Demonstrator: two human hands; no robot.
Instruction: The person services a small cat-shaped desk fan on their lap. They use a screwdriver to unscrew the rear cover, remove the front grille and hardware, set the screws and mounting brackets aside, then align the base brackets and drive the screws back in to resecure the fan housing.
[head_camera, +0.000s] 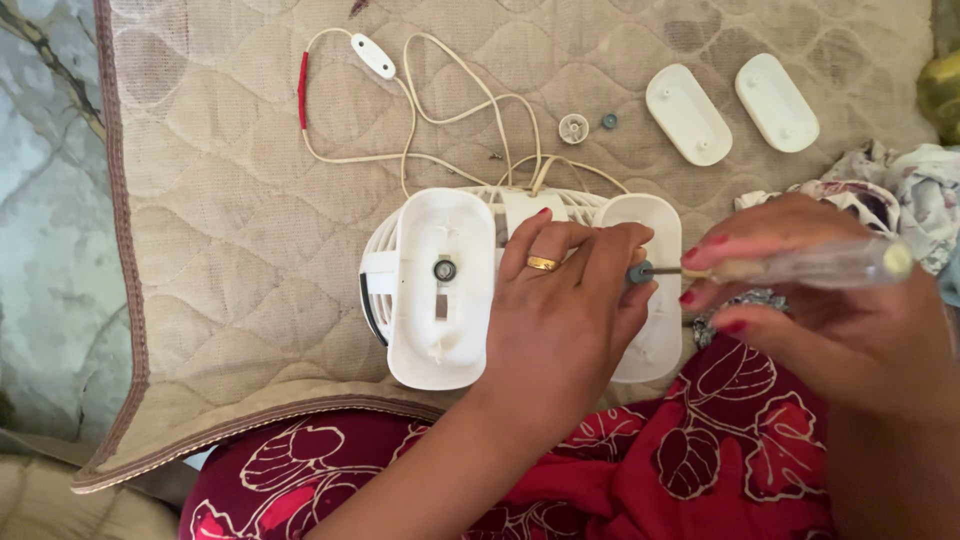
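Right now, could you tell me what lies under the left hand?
The left hand rests on the white fan housing, pinching a small grey washer at the screwdriver tip held by the right hand. The housing's middle section under the palm is hidden.

A beige quilted mat (250, 230) with a brown piped edge carries everything here, spread over a marbled floor (45, 200) showing at nine o'clock. Dead centre sits the white fan housing (440, 290), base up, two oval feet mounted on it. At twelve o'clock its cream cord (450, 100) loops loosely across the quilting, with a white inline switch (373, 55) and a red sleeve (302, 90) out toward eleven. Just right of twelve lie a small white round cap (573, 128) and a tiny dark washer (609, 121), near each other. At one o'clock, two loose white oval covers (688, 114) (777, 102) rest side by side, tilted alike.
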